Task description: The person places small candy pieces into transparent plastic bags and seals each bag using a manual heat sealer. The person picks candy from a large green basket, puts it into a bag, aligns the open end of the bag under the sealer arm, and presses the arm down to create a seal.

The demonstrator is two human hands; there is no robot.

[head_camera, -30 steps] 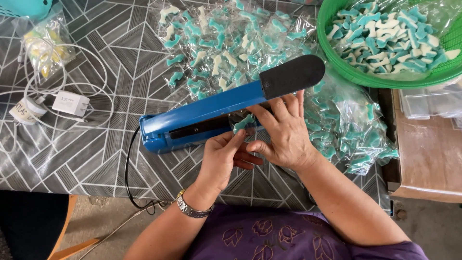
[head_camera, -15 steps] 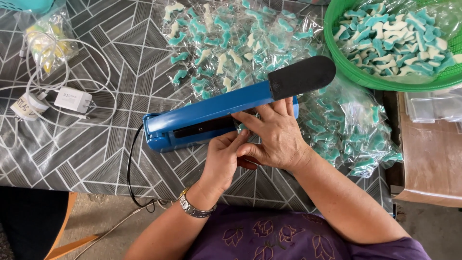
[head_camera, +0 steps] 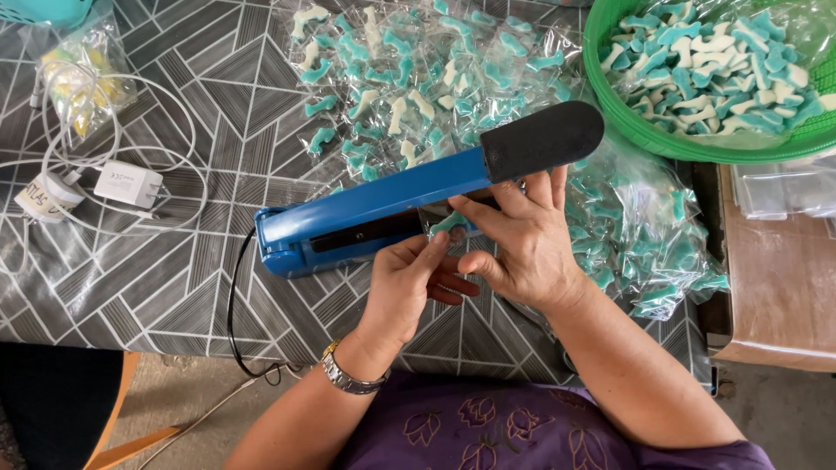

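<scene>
At the front edge of the counter (head_camera: 131, 287), the left hand (head_camera: 405, 292) and right hand (head_camera: 522, 248) meet just under the blue sealer (head_camera: 383, 204), fingers pinched together on a small clear bag (head_camera: 448, 228) of teal and white candy whose mouth lies in the sealer's slot. Compared with a second ago the hands have barely shifted; the right fingers now reach a little further up against the sealer's arm, beneath its black handle (head_camera: 542, 139), and the arm stays lowered over the bag. That reads as the seal being held rather than finished. Beyond the sealer lies a spread of filled bags (head_camera: 418, 70), more of them heaped to the right (head_camera: 644, 244), and a green basket (head_camera: 627, 130) of loose candy at the far right. To the left sit a white charger (head_camera: 128, 183) and coiled cable (head_camera: 113, 104).
</scene>
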